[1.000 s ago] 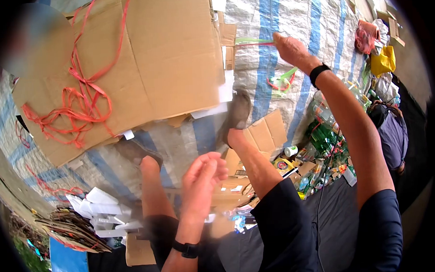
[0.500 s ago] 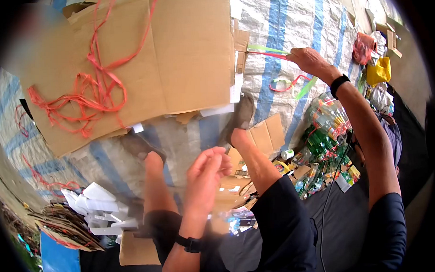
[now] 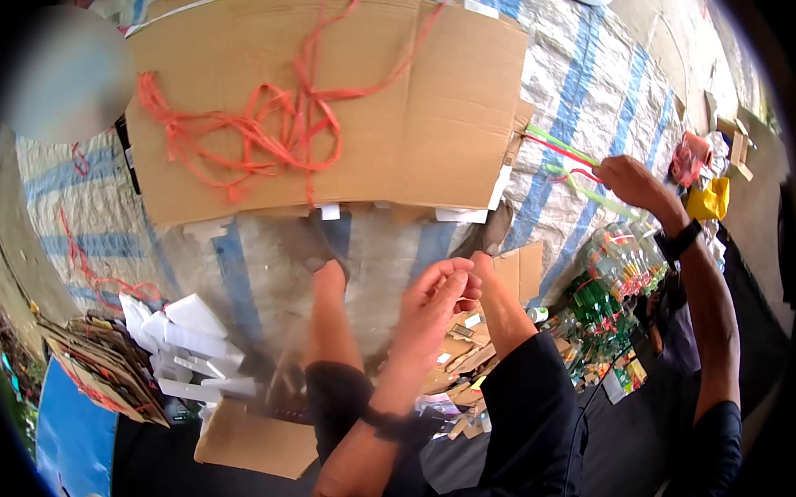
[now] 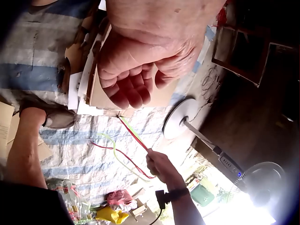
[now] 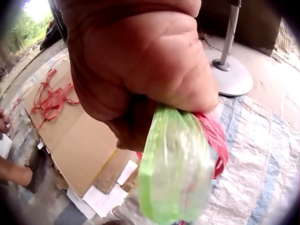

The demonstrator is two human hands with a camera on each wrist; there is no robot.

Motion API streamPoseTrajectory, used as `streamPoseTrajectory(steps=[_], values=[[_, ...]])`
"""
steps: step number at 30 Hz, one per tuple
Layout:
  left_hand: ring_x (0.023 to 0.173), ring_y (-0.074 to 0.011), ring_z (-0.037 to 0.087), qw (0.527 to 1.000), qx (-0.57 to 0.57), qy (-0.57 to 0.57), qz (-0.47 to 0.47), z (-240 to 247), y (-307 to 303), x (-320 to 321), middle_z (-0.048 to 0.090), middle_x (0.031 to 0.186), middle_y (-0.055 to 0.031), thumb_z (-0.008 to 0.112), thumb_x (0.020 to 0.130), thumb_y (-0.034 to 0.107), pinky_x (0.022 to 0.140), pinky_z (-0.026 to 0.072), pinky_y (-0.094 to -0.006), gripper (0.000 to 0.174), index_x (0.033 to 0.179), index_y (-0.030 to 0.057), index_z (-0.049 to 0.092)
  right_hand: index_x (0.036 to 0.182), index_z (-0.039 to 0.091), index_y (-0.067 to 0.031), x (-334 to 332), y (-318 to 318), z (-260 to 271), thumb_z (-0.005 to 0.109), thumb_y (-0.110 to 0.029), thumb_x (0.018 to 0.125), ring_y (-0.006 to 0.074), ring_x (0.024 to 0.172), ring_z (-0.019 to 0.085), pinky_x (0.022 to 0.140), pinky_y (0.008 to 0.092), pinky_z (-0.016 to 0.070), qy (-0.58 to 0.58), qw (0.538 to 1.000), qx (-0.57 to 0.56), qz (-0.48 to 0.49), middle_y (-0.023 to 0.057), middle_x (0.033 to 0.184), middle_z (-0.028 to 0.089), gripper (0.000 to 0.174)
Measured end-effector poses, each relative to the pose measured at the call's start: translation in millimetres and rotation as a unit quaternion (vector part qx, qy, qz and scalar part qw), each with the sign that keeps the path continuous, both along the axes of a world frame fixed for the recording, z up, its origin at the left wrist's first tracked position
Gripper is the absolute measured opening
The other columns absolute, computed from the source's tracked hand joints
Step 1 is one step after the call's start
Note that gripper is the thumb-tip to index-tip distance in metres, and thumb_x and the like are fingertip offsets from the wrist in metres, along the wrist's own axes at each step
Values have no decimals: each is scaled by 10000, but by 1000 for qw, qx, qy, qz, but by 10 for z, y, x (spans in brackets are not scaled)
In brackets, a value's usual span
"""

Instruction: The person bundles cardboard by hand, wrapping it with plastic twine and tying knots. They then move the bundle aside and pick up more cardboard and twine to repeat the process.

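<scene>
My right hand [image 3: 637, 186] grips a green and a red plastic twine [image 3: 563, 149] beside the right edge of a stack of flattened cardboard [image 3: 463, 106]. The twine stretches from the fist to the stack's side, and loose ends hang below the hand. In the right wrist view the green strip [image 5: 173, 168] spreads wide and translucent under the fist. My left hand [image 3: 435, 304] hovers above my knees with fingers loosely curled and nothing in them. A tangle of red twine [image 3: 267, 135] lies on top of the cardboard.
Both feet stand at the stack's near edge on a blue-and-white striped tarp [image 3: 576, 84]. Plastic bottles [image 3: 601, 298] pile up on the right. White foam pieces [image 3: 186, 335] and bundled cardboard [image 3: 95, 369] sit at the left. A standing fan's base [image 4: 182, 117] is beyond the stack.
The head view has swung, so the cardboard now sits farther right. My right hand, still gripping the twine, appears lower and farther right. The left hand keeps its loose curl.
</scene>
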State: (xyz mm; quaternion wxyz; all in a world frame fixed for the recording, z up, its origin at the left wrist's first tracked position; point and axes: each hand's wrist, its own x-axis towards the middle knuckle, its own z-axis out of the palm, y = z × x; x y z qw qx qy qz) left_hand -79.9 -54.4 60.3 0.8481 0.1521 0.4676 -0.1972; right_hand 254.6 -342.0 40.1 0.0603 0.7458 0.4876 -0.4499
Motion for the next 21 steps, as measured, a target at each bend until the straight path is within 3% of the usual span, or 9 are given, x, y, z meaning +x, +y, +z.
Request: streamPoseTrajectory(steps=[4, 8, 9, 10, 13, 16, 18, 20, 21], values=[[950, -171, 630, 1000, 9, -10, 0, 7, 127, -8, 654, 1038, -85, 549, 1027, 149, 850, 525, -314, 237, 1206, 7, 610, 923, 644, -76, -352, 586, 322, 600, -83, 841, 288, 751, 646, 622, 417, 515, -26, 998, -9, 50, 110, 805, 608, 93], [954, -160, 633, 998, 48, -34, 4, 12, 169, 8, 658, 1040, -80, 553, 1019, 121, 834, 529, -299, 245, 1230, 7, 598, 1058, 631, -108, -836, 1188, 609, 571, -136, 876, 180, 704, 604, 559, 337, 464, -87, 958, 130, 239, 25, 845, 547, 194], [950, -150, 633, 993, 94, -67, 2, -17, 136, -5, 654, 1094, -81, 551, 1009, 91, 832, 526, -289, 254, 1247, 9, 589, 1100, 614, -101, -1008, 1251, 675, 584, -161, 848, 151, 738, 588, 551, 301, 436, -163, 924, 64, 339, 23, 871, 516, 261], [946, -140, 633, 985, 138, -100, 0, -23, 116, -12, 650, 1148, -81, 549, 1000, 60, 829, 523, -278, 270, 1263, 11, 579, 1097, 605, -80, -1145, 1618, 848, 595, -162, 826, 149, 740, 585, 542, 302, 429, -91, 965, 3, 244, 45, 861, 513, 283], [972, -148, 633, 952, 253, -156, -75, 22, 161, 5, 607, 1280, -108, 548, 975, 3, 835, 511, -265, 316, 1291, 15, 562, 1002, 622, -70, -1444, 2016, 1055, 603, -152, 818, 155, 685, 589, 533, 320, 435, -51, 968, 9, 244, 49, 843, 530, 203], [1061, -186, 632, 904, 352, -237, -54, 68, 136, 18, 552, 1372, -131, 555, 944, -40, 884, 500, -269, 349, 1287, 21, 570, 875, 619, -62, -1661, 2426, 1347, 614, -131, 812, 190, 619, 586, 528, 348, 437, -6, 977, -2, 211, 67, 825, 543, 94], [1108, -206, 624, 899, 348, -262, -41, 104, 141, 34, 560, 1359, -136, 577, 929, -40, 914, 501, -288, 343, 1268, 16, 578, 802, 606, -62, -1749, 2598, 1494, 625, -117, 795, 228, 604, 595, 541, 376, 449, 68, 993, -21, 92, 83, 806, 546, 58], [1200, -247, 608, 885, 342, -314, -30, 160, 173, 61, 577, 1334, -145, 619, 900, -41, 973, 503, -325, 333, 1228, 6, 595, 818, 610, -61, -1776, 2664, 1605, 631, -95, 781, 271, 610, 605, 555, 398, 461, 87, 993, 16, 76, 100, 790, 547, 55], [1128, -281, 642, 862, 410, -297, -39, 225, 246, 73, 623, 1239, -156, 637, 891, -35, 931, 527, -331, 293, 1179, 7, 609, 824, 612, -69, -1785, 2768, 1675, 630, -85, 773, 278, 622, 609, 558, 407, 461, 94, 994, 8, 49, 94, 788, 549, 56]])
